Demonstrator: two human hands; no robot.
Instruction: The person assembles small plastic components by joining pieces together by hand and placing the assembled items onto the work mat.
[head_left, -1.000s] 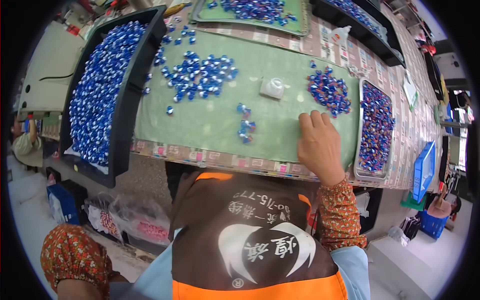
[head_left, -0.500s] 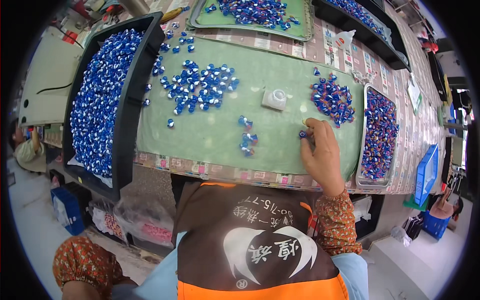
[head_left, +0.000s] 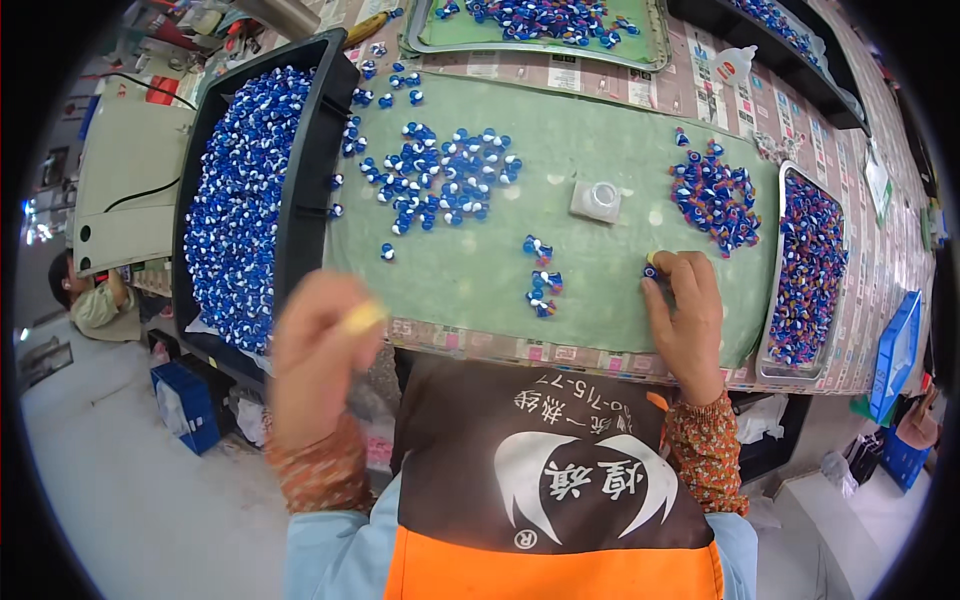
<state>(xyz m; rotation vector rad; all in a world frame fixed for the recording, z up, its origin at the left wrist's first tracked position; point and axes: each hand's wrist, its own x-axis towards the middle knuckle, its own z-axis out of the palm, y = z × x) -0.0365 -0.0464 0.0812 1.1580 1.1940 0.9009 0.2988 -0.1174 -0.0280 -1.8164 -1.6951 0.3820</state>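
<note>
My right hand (head_left: 690, 315) rests on the green mat (head_left: 560, 130) at the right, thumb and fingers pinching a small dark blue plastic piece (head_left: 650, 271). Something yellow shows at a fingertip there. Above it lies a pile of blue pieces with reddish-orange parts (head_left: 715, 195). My left hand (head_left: 325, 350) is above the mat's lower left corner, smeared by motion, with something yellow at its thumb or finger; whether it holds anything cannot be made out. A few blue-and-red pieces (head_left: 542, 280) lie mid-mat, below a small whitish container (head_left: 596, 201). Blue-and-white pieces (head_left: 440, 175) are spread at the left.
A deep black bin (head_left: 310, 170) full of blue-and-white pieces stands left. A metal tray (head_left: 765, 355) of blue-and-red pieces is at the right, another tray (head_left: 540, 58) at the back. A black bin (head_left: 840, 110) stands far right. Another person (head_left: 100, 300) is at far left.
My left hand has risen from low at the left to the table's front edge. My right hand stays at its place with the small piece. The whole view has shifted slightly.
</note>
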